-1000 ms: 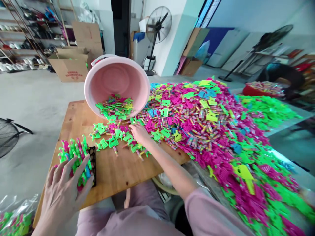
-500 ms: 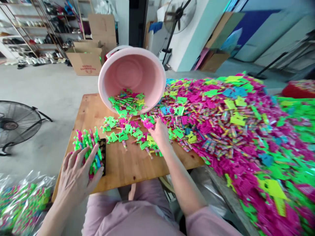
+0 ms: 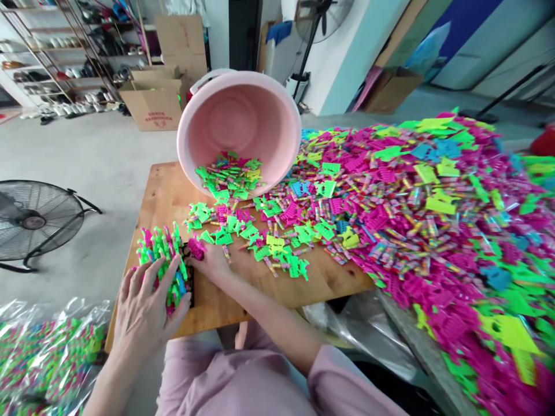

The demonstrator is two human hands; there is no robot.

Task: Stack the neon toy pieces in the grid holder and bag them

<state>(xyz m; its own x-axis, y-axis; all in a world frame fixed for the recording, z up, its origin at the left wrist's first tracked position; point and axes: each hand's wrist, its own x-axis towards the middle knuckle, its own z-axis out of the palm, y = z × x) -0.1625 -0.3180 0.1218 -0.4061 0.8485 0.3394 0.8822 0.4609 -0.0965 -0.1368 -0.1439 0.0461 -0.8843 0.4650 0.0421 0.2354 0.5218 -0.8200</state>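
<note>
Toys (image 3: 158,247), mostly green and pink, stand in a black tray (image 3: 192,290), the left hand (image 3: 146,303) spread over them. The right hand (image 3: 212,263) pinches a magenta piece (image 3: 196,248) at the tray's edge.

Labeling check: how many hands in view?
2: left hand against the upright plastic pieces on the table; right hand beside them, holding a pink piece. No others show.

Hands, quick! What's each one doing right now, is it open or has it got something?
Left hand: open, spread over the toys in the black tray.
Right hand: closed, holding a pink toy.
</note>
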